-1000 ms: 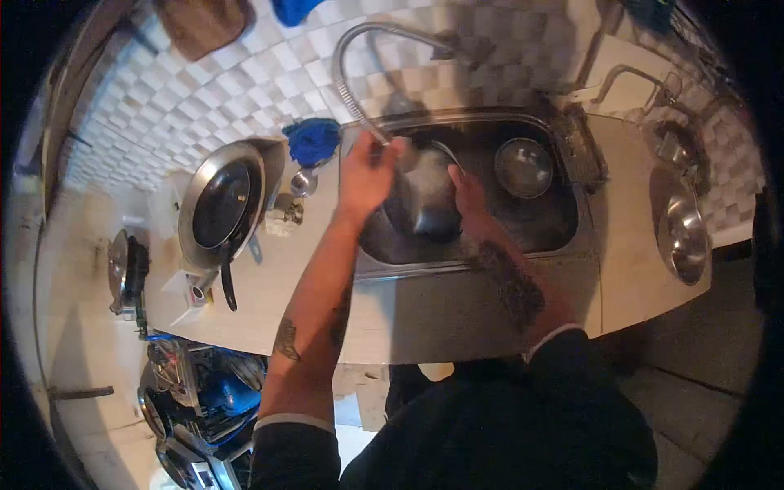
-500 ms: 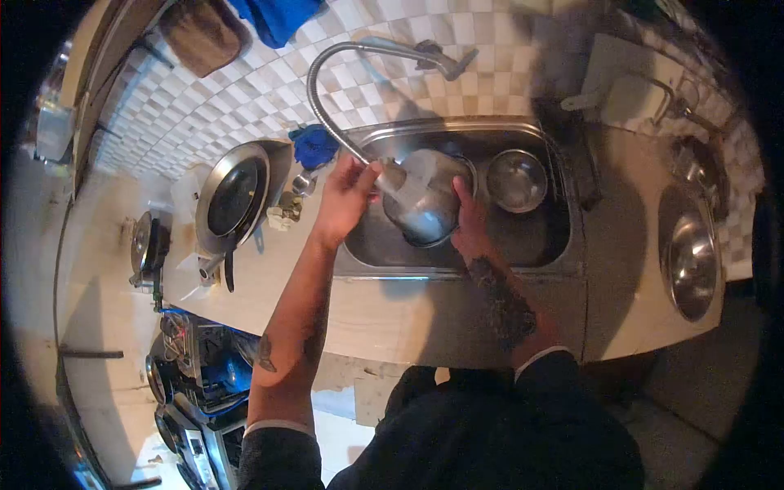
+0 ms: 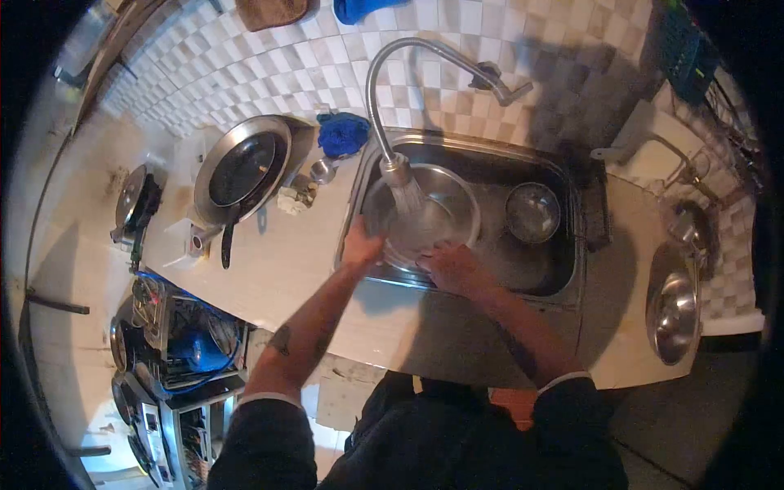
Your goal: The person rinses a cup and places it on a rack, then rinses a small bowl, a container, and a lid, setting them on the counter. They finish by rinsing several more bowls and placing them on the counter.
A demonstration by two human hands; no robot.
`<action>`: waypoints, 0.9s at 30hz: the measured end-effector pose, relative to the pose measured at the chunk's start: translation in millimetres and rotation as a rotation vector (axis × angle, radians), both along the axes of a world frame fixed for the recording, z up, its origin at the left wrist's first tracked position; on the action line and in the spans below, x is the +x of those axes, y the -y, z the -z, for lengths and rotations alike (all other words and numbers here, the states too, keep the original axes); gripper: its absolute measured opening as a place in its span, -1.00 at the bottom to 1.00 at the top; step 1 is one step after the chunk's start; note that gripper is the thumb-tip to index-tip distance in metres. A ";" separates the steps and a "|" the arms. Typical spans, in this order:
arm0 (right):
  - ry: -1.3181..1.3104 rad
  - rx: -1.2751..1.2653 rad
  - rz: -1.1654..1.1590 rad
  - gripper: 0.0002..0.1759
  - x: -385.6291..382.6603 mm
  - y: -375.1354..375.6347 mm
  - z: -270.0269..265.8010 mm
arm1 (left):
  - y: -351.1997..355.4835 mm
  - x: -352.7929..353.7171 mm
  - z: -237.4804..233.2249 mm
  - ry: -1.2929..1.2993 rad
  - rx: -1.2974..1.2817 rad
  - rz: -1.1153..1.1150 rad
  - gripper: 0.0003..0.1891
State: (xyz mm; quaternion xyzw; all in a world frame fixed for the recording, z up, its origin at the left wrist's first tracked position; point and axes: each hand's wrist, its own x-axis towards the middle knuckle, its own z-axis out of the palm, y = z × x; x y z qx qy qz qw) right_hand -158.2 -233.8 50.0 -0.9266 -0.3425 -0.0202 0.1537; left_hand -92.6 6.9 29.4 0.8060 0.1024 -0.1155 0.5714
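Note:
A round metal bowl (image 3: 463, 198) sits in the left part of the sink (image 3: 523, 260). Water sprays down into it from the head (image 3: 395, 170) of a flexible faucet. On the bowl's near left side, my left hand (image 3: 362, 245) is closed around the rim. My right hand (image 3: 453, 265) grips the near edge, its bent fingertips reaching over the rim to the inside. Neither hand touches the faucet. To the right of the bowl, a smaller round metal dish (image 3: 532, 213) lies on the sink floor.
Left of the sink are a wide pan (image 3: 279, 135) with a black skillet (image 3: 242, 170) in it, a blue cloth (image 3: 343, 135) and a small metal cup (image 3: 322, 171). A metal basin (image 3: 674, 314) rests at the counter's right end. A white board (image 3: 653, 143) leans behind.
My left hand has let go of the faucet head and moved down to the bowl's rim. The bowl went from tilted to sitting lower in the sink; my right hand shifted to its near edge.

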 end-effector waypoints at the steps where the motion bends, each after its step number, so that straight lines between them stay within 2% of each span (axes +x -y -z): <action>1: 0.034 -0.037 -0.005 -0.72 -1.7 1.1 -18.3 | 3.3 -3.4 3.1 0.035 -0.084 -0.039 -0.34; 2: 0.070 -0.080 -0.003 -0.69 -3.3 3.2 -29.9 | 6.3 -6.2 7.7 0.071 -0.169 -0.075 -0.41; 4: 0.235 -0.013 0.044 -0.56 -9.9 6.4 -32.1 | 8.6 5.3 30.8 0.337 -0.250 -0.111 -0.55; 5: 0.323 0.011 0.077 -0.49 -13.8 9.5 -36.6 | 17.3 5.0 15.8 0.280 -0.285 -0.183 -0.64; 6: 0.311 0.122 0.188 -0.37 -21.6 13.4 -41.4 | 28.1 6.1 4.0 0.300 -0.287 -0.230 -0.60; 7: 0.306 0.232 0.295 -0.26 -31.1 14.7 -51.4 | 39.6 14.3 30.7 0.382 -0.308 -0.316 -0.58; 9: 0.212 0.431 0.520 -0.02 -47.6 22.2 -55.5 | 37.3 31.4 56.5 0.349 -0.311 -0.166 -0.55; 10: 0.164 0.498 0.609 0.00 -55.0 26.5 -40.0 | 22.7 36.9 57.4 0.238 -0.292 0.083 -0.53; 12: 0.106 0.645 0.821 0.06 -60.9 37.3 2.9 | 22.8 31.1 10.9 0.222 -0.233 0.248 -0.60; 14: -0.105 0.747 0.907 0.05 -58.4 41.0 25.4 | 24.6 62.4 59.3 0.534 -0.118 0.220 -0.75; 15: -0.191 0.818 0.923 0.03 -52.8 41.7 41.0 | 50.9 63.7 47.4 0.669 -0.041 0.295 -0.78; 17: -0.146 0.910 0.847 -0.08 -43.3 39.0 57.0 | 89.0 45.7 -3.5 0.959 0.116 0.403 -0.81; 18: -0.062 0.896 0.818 -0.15 -45.1 35.6 58.0 | 100.4 33.4 -26.8 0.938 0.282 0.499 -0.79; 20: -0.129 1.121 0.758 -0.26 -26.8 40.9 60.1 | 105.8 9.5 -53.2 0.888 0.629 0.653 -0.75; 21: -0.283 1.369 0.711 -0.28 -8.5 44.5 66.8 | 99.0 6.5 -38.4 0.900 0.609 0.705 -0.78; 23: -0.461 1.722 0.774 -0.30 -4.3 37.6 45.9 | 76.4 1.0 -26.9 1.128 0.768 0.939 -0.80; 25: -0.511 1.927 1.033 -0.33 -17.5 2.6 -28.7 | 55.5 -9.4 -31.7 1.317 0.603 0.958 -0.80; 27: -0.111 1.395 1.085 -0.37 -20.1 -10.0 22.3 | 40.9 -14.8 -36.9 1.401 0.517 1.005 -0.80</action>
